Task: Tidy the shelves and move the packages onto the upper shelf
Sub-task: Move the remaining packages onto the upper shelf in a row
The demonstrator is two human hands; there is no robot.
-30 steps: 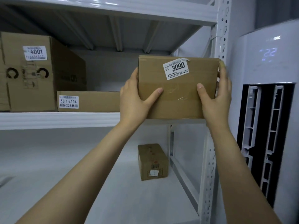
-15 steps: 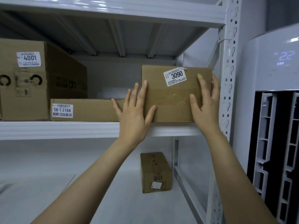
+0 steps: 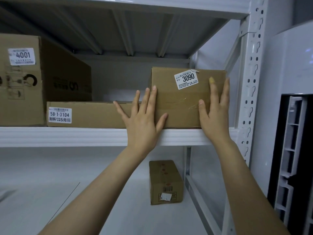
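Note:
A brown cardboard package labelled 3090 [image 3: 183,106] stands on the upper shelf [image 3: 67,136] at its right end. My left hand [image 3: 144,119] lies flat with straight, spread fingers against the package's front left edge. My right hand [image 3: 215,112] presses flat on its front right part, fingers straight. A flat package labelled 58-1-3104 [image 3: 88,114] lies to the left, touching it. A big box labelled 4001 [image 3: 33,78] stands at the far left. A small brown package [image 3: 165,182] sits on the lower shelf [image 3: 50,192] below.
The white metal upright [image 3: 250,82] of the rack runs just right of the 3090 package. A white standing air conditioner [image 3: 291,116] with a dark vent is beside the rack. Another shelf board [image 3: 152,4] roofs the upper shelf.
The 3090 package went from held in front of the shelf to resting on it, pushed farther in. Both hands let go their grip and now lie flat on its front.

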